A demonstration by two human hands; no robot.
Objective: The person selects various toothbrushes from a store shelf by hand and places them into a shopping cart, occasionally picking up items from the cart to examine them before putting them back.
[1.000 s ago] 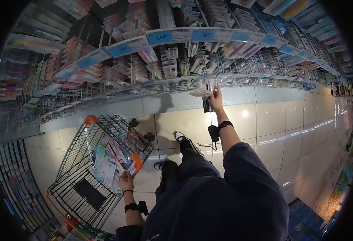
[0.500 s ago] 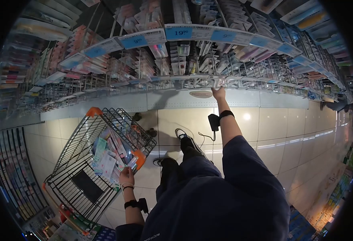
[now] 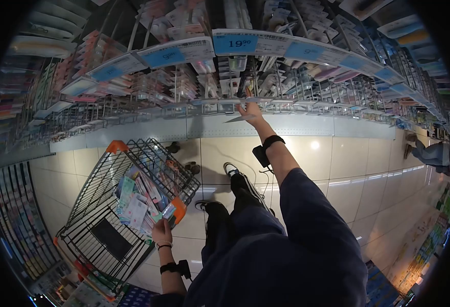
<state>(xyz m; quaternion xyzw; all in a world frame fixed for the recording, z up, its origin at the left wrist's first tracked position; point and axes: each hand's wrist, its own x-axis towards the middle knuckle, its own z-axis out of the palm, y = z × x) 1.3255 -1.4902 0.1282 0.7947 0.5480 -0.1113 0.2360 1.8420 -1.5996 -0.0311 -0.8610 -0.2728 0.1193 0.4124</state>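
Note:
My left hand [image 3: 161, 231], fingers closed, is at the cart's near side. It pinches a small clear-and-blue packet [image 3: 168, 211] by the orange corner piece. Inside the wire shopping cart [image 3: 89, 204] lies a pile of flat packaged goods [image 3: 137, 209]. My right hand [image 3: 250, 111] reaches to the lowest shelf edge, its fingers partly hidden against the hanging goods. A thin pale flat piece [image 3: 239, 118] shows at its fingers, tilted; its kind is not clear. Just above the fingers hang small packets [image 3: 248, 88] on hooks.
A shelf rail with blue-and-white price tags [image 3: 235, 44] runs across in front of me. Below it is a pale base panel [image 3: 302, 128]. Another person's legs [image 3: 430, 153] show at the far right. My shoe [image 3: 230, 169] stands on the tiled floor [image 3: 348, 163].
My right hand has moved left along the lowest shelf, and a pale flat piece now shows at it. My left hand has shifted slightly down. The other person's legs have come further into view.

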